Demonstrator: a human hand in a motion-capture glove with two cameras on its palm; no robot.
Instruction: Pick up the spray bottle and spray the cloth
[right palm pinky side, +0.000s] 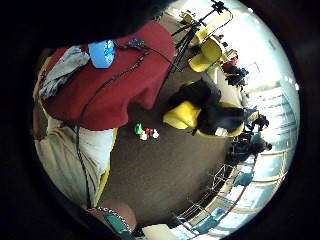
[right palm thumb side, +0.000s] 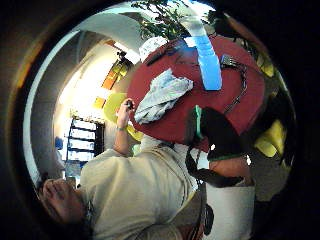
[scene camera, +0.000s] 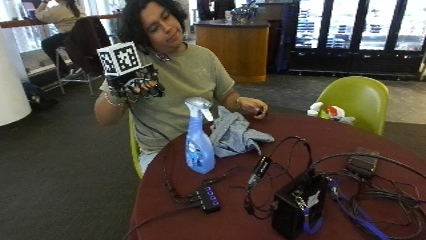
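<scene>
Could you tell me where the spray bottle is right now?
In the outside view, the spray bottle stands upright on the red table, beside the grey cloth, untouched.

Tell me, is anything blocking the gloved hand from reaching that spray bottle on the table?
Nothing visible does. The gloved right hand is raised beside the person's shoulder, holding nothing, and the spray bottle stands upright near the table's edge below it, with open air between them. The cloth lies just beyond the bottle, and the cables sit farther across the table.

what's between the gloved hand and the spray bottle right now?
Nothing. In the outside view the gloved right hand is raised beside the person's shoulder, while the spray bottle stands upright on the red table; only air separates them.
</scene>
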